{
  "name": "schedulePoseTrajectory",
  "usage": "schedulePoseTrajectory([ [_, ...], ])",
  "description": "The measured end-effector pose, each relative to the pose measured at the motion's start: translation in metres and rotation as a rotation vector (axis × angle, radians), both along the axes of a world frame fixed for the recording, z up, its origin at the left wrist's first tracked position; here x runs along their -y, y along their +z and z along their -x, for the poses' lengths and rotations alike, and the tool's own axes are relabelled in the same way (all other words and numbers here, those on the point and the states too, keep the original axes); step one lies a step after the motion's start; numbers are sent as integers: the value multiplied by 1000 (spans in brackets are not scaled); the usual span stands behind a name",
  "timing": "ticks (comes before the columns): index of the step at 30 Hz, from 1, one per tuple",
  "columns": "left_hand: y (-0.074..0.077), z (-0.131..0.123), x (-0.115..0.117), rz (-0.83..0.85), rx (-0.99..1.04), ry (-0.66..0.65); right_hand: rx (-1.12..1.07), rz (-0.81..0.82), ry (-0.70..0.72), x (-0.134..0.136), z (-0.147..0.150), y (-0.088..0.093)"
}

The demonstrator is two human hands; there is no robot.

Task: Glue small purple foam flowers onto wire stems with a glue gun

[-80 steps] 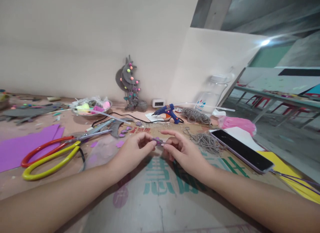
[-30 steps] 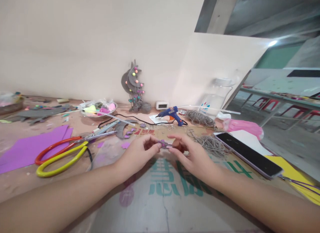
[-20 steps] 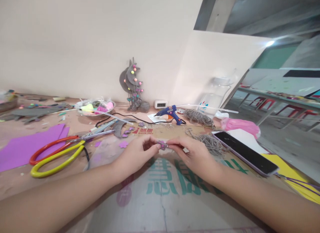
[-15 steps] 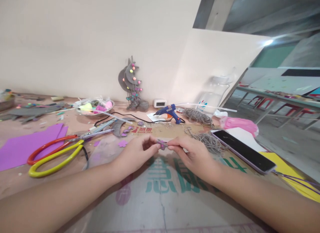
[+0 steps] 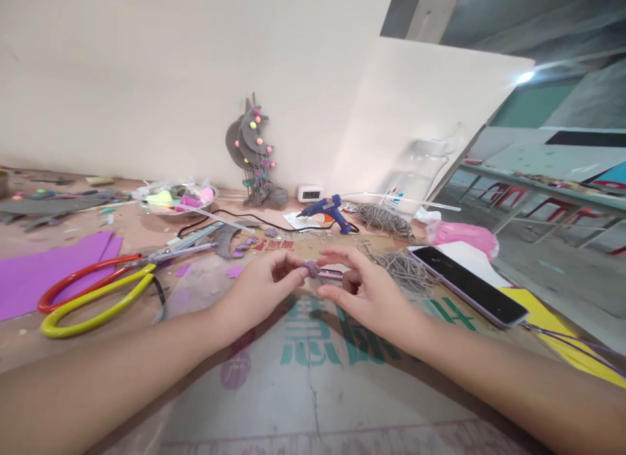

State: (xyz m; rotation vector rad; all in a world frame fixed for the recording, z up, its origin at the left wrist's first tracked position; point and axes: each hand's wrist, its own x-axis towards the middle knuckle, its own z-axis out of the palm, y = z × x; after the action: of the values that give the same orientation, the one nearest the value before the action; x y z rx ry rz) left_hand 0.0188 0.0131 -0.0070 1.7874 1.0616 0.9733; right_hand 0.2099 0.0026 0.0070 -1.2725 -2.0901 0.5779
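Note:
Between its thumb and fingertips, my left hand [image 5: 267, 287] pinches a small purple and grey piece [image 5: 311, 268] above the middle of the table. My right hand [image 5: 368, 291] is just right of that piece, thumb and index finger apart, with other fingers curled inward. A thin pinkish stick-like item [image 5: 331, 274] shows between the piece and the right palm; whether the right fingers touch it is unclear. A purple cutout [image 5: 234, 272] lies left of my left hand, and a grey crescent with purple bits [image 5: 227, 240] lies behind it.
Scissors [image 5: 102, 279] and purple sheets [image 5: 49, 272] lie left. Behind are a bowl of bright pieces [image 5: 178, 204], a decorated grey moon [image 5: 249, 145], a blue glue gun [image 5: 327, 210] and a bottle [image 5: 415, 175]. Grey yarn [image 5: 405, 269] and a phone [image 5: 467, 282] are right.
My right thumb and index finger have opened away from the purple piece, which stays in my left hand. The whole view has shifted slightly.

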Motion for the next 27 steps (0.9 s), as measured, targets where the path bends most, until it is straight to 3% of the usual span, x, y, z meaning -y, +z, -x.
schedulePoseTrajectory([
  [5,0,1,1,-59,-28,25,-378,433,104,1,8,-3],
  [7,1,1,1,-58,-38,26,-464,495,147,-1,9,-7],
  [10,4,0,2,-34,-41,42,-376,286,136,-5,4,-11],
  [14,4,0,3,-15,-26,19,-34,-115,94,-8,-4,-10],
  [17,2,0,3,-1,-18,-3,158,-296,87,-9,-7,-8],
  [20,1,0,3,18,-11,-4,235,-404,113,-11,-9,-6],
  [27,1,-1,2,14,-20,-25,144,-471,170,-13,-11,-6],
])
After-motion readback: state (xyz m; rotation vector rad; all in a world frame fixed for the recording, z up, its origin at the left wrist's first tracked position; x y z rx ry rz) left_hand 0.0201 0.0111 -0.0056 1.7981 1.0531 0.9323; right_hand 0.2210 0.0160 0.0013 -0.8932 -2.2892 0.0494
